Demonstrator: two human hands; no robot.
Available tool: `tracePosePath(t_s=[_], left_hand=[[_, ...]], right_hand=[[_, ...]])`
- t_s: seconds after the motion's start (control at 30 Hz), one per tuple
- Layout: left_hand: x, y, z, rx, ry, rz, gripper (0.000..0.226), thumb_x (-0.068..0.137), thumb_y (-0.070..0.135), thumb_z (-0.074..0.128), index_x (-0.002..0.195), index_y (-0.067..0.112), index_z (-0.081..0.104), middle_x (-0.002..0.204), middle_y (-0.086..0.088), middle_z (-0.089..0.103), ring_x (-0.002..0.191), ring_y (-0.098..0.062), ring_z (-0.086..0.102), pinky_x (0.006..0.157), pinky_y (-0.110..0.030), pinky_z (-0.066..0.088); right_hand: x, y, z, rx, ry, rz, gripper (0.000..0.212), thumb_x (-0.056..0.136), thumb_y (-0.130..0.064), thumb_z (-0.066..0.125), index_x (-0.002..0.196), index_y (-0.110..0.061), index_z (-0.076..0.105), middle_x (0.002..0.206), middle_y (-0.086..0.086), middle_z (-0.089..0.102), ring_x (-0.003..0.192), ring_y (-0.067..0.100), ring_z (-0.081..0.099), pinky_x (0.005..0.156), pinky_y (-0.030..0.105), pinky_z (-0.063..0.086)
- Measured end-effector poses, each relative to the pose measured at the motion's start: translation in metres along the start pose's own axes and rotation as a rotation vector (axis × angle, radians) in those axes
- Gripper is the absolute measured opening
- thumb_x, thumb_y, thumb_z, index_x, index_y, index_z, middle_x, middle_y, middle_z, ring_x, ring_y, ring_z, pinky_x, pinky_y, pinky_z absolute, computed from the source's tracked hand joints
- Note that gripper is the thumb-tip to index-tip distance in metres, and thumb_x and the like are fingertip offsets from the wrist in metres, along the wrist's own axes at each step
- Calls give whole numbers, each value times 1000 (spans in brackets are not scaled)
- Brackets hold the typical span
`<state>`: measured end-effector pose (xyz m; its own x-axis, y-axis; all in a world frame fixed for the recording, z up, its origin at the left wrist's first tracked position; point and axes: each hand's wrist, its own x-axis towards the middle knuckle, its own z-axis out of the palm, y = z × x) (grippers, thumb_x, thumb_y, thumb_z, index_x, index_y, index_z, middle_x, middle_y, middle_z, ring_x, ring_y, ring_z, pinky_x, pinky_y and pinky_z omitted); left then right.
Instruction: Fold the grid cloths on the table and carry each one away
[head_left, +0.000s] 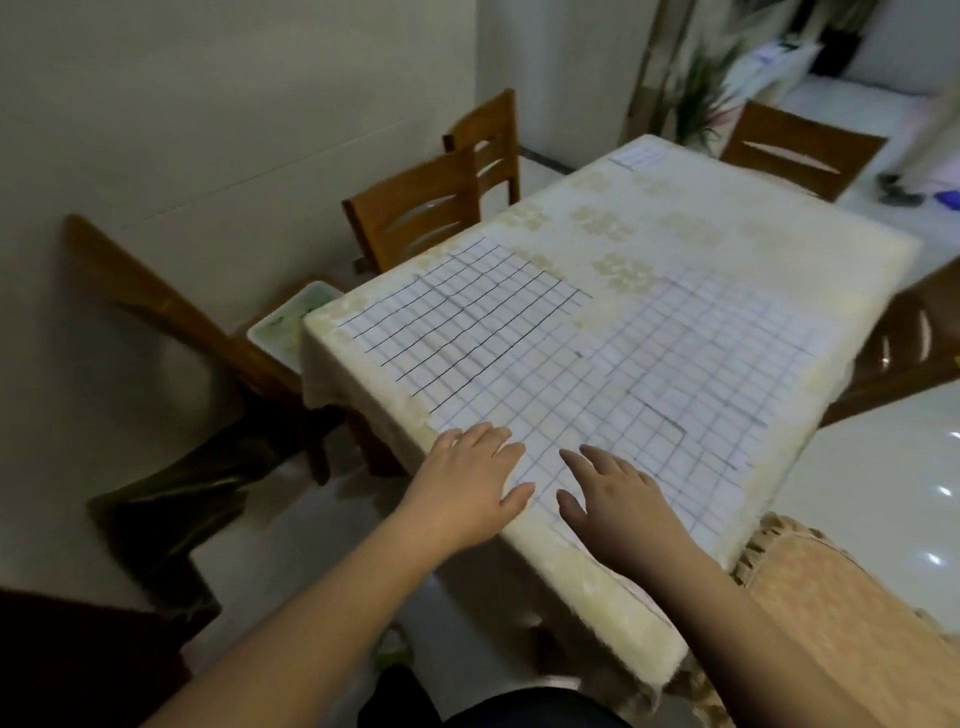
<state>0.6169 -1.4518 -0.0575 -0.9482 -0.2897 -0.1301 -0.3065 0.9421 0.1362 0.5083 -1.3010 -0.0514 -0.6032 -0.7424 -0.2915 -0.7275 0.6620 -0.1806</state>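
Two white grid cloths lie flat on the table (727, 208), which has a cream patterned cover. The cloth with dark lines (457, 322) is at the near left. A larger cloth with fainter blue lines (675, 374) spreads across the near right and reaches the front edge. My left hand (467, 478) rests flat, fingers straight, at the near left corner of the cloths. My right hand (613, 493) lies flat beside it on the blue-lined cloth, fingers spread. A small folded grid cloth (636, 155) sits at the table's far corner.
Wooden chairs (415, 208) stand along the left side by the wall, another chair (800, 150) at the far end and one at the right (904, 343). A cushioned chair back (831, 597) is at my near right. A white tray (283, 325) sits on a left chair. A person's feet (898, 189) show far right.
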Motion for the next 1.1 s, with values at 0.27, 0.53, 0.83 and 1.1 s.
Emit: tracePosePath(t_s=[0.27,0.53,0.83,1.1], left_hand=[[57,-84,-22,19,-65,244,60,99,54,25,152,26,25,161,5,20,148,-14,11,119,-36,8],[109,-101,-22,27,-118,444,58,101,52,26,152,26,23,161,4,19,149,-15,12,120,-37,9],[193,-71,-11,83,-139,588,58,101,49,33,152,23,24,157,1,27,145,-17,21,117,-37,17],[284,-19,27,158,-232,661,58,102,45,32,153,18,24,162,-4,16,149,-20,10,119,-37,12]], right_hand=[[43,-40,-5,85,52,248,57,102,-46,30,154,-27,16,162,-4,17,147,17,19,118,37,17],[58,-48,-4,149,77,431,63,102,-47,31,155,-31,2,164,-2,7,149,19,14,119,38,16],[87,4,8,194,80,560,64,101,-44,32,156,-24,5,164,1,2,150,20,0,120,39,5],[146,83,26,268,71,613,64,101,-40,34,156,-19,8,164,4,2,150,22,0,121,41,4]])
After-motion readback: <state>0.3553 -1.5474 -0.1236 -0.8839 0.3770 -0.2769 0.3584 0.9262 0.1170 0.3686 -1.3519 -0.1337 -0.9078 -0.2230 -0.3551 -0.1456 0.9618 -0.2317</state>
